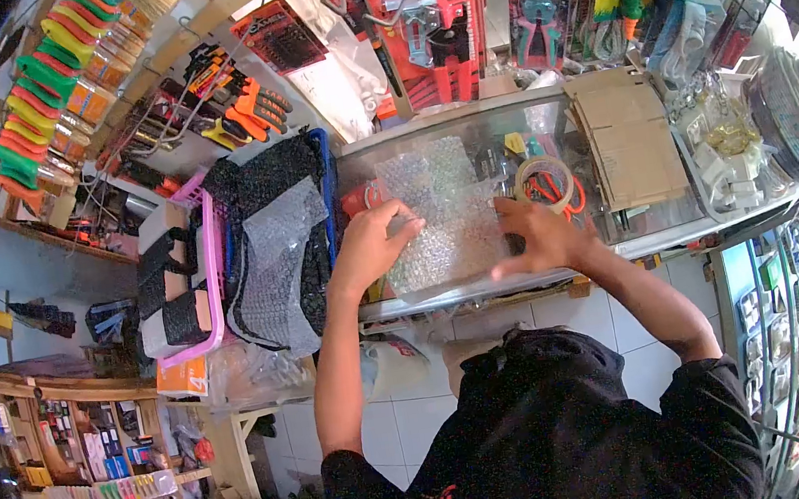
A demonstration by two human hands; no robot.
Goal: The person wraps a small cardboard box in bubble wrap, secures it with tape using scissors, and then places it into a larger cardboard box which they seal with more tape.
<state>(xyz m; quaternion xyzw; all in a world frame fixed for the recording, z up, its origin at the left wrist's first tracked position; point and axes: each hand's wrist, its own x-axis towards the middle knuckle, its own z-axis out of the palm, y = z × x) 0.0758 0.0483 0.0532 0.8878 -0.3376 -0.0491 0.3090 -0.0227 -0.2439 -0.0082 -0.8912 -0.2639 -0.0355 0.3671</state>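
Note:
A sheet of clear bubble wrap [448, 233] lies flat on the glass top of a display counter in front of me. My left hand [373, 243] is at its left edge, with the fingers curled and thumb and forefinger drawn together on the wrap. At the right edge, my right hand [541, 236] is spread, its thumb apart from the fingers and nothing held. Just beyond the right hand sits a roll of tape [566, 175], close to an orange-handled tool seen through or on the glass.
Folded cardboard [627, 139] lies on the counter's right side. To the left stand a blue crate [327, 188] with black and clear bubble wrap and a pink basket [213, 274] with boxes. Packaged tools [437, 33] hang along the back. A tray of small parts [730, 155] is far right.

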